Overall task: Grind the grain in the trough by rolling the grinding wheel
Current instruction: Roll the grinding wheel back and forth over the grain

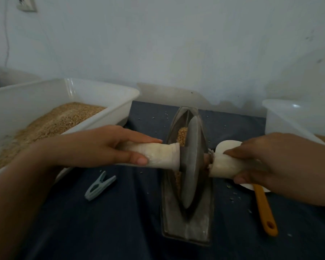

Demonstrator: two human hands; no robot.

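A grey metal grinding wheel (193, 162) stands on edge in a boat-shaped metal trough (188, 228) on a dark blue cloth. Tan grain (182, 136) lies in the trough just left of the wheel. A cloth-wrapped axle handle sticks out on each side of the wheel. My left hand (105, 147) grips the left handle (163, 155), with the forefinger lying along its top. Fingers and thumb of my right hand (266, 160) curl round the right handle (227, 166).
A white plastic tub (101, 91) with grain stands at the left, another white tub (289, 117) at the right. A pale green clothespin (99, 185) lies on the cloth. An orange-handled spatula (265, 211) lies under my right wrist. A wall stands behind.
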